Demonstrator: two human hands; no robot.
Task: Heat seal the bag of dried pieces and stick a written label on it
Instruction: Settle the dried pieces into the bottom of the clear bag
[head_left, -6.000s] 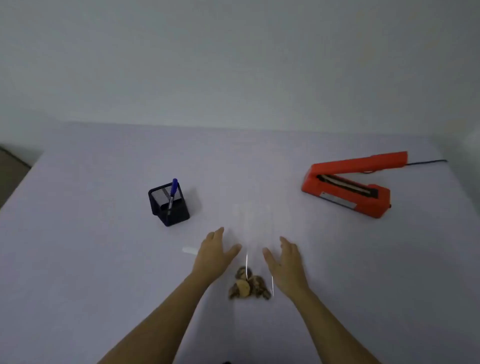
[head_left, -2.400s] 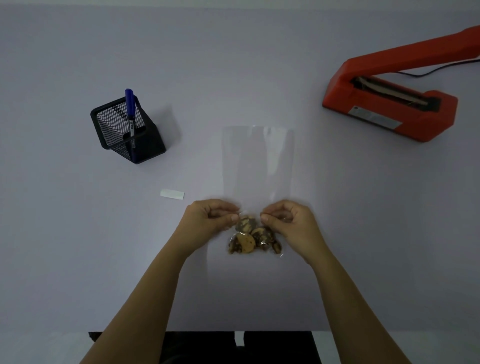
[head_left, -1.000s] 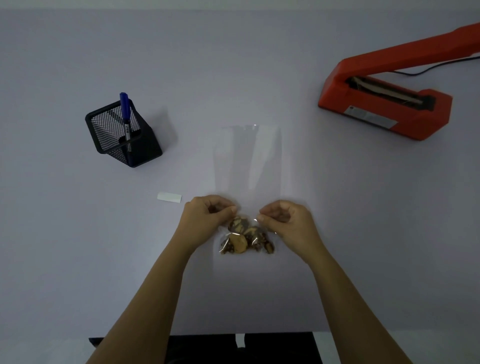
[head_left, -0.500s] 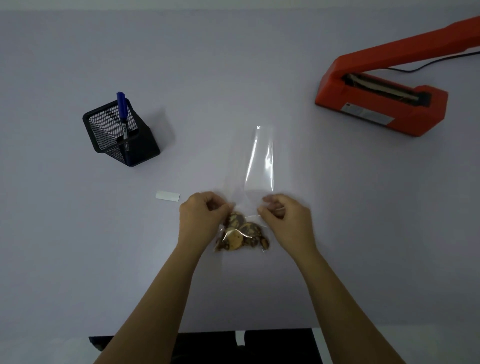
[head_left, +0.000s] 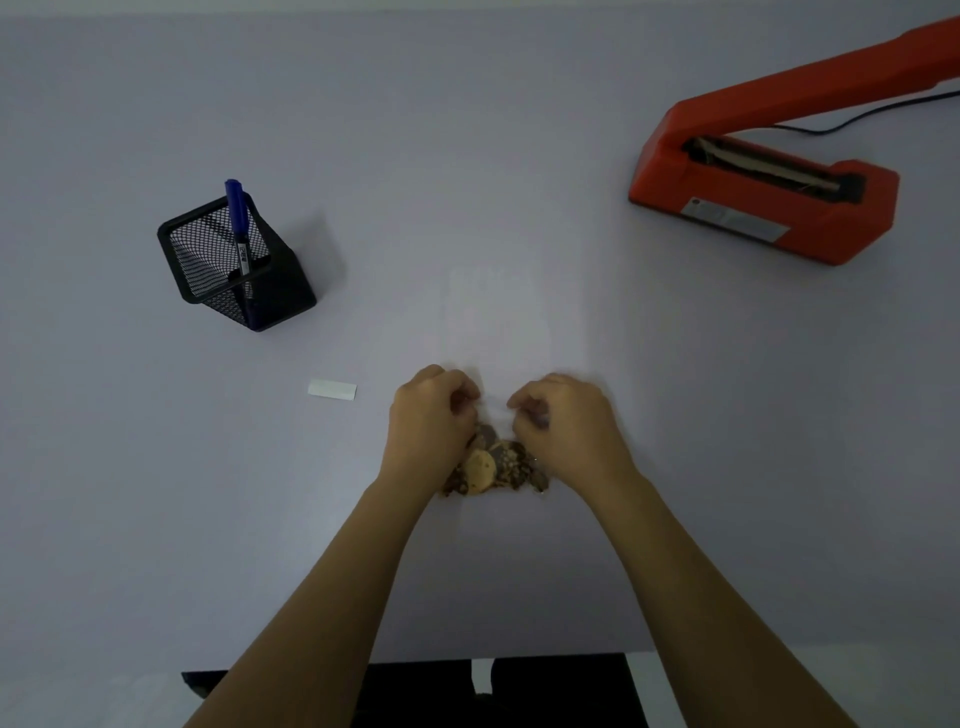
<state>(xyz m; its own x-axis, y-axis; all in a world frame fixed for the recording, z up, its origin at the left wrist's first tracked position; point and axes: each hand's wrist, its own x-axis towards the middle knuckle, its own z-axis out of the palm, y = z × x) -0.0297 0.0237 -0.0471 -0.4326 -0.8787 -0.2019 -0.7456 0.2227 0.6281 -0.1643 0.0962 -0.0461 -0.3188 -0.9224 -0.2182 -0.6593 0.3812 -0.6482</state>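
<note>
A clear plastic bag (head_left: 493, 322) lies in the middle of the white table, its empty upper part faint and blurred. Brown dried pieces (head_left: 491, 467) sit bunched at its near end. My left hand (head_left: 428, 421) and my right hand (head_left: 566, 426) each pinch the bag's sides just above the pieces, fingers closed on the film. An orange heat sealer (head_left: 769, 202) stands at the far right with its arm raised. A small white label (head_left: 332, 389) lies flat to the left of my left hand.
A black mesh pen holder (head_left: 234, 270) with a blue marker (head_left: 238, 218) stands at the left. A black cable (head_left: 852, 119) runs behind the sealer. The table's near edge (head_left: 498, 656) is just below my forearms.
Since six seconds ago my open hands closed on the bag's sides. In the last second the bag's upper part rose and narrowed, then spread out again, now blurred. My hands drew slightly closer together.
</note>
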